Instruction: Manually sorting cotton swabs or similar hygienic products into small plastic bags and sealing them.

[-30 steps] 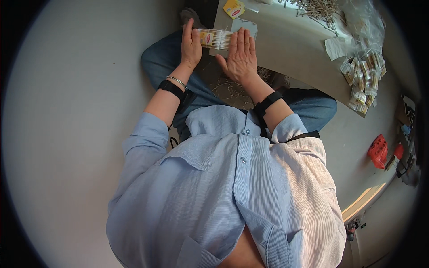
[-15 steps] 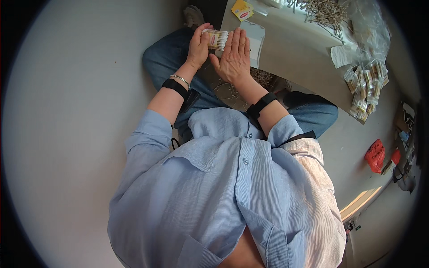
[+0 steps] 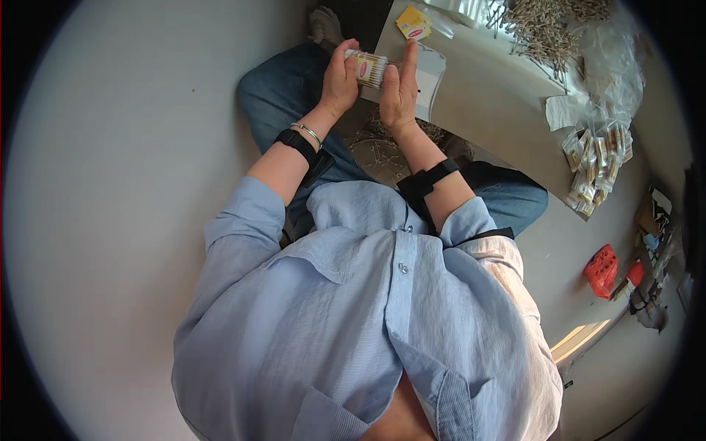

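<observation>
A clear pack of cotton swabs (image 3: 365, 68) with a yellow label lies across my left hand (image 3: 340, 82), whose fingers and thumb close round its left end. White swab tips show at the right end of the pack. Against that end stands my right hand (image 3: 401, 94), turned edge-on, with its fingers stretched out and its thumb by the tips. Behind the right hand, a pale flat tray or board (image 3: 431, 82) rests at the table edge. Yellow printed cards (image 3: 414, 23) lie just beyond the fingertips.
On the table (image 3: 485, 95), a heap of loose swabs (image 3: 548, 29) lies at the back, next to crumpled clear plastic bags (image 3: 610, 62). Several small filled packets (image 3: 597, 165) cover the right corner. A container of swabs (image 3: 376, 151) sits between my knees. A red bag (image 3: 601, 270) is on the floor.
Both hands and the swab pack have shifted slightly right and down. My right hand has turned from back-up to edge-on, its thumb now nearer the swab tips.
</observation>
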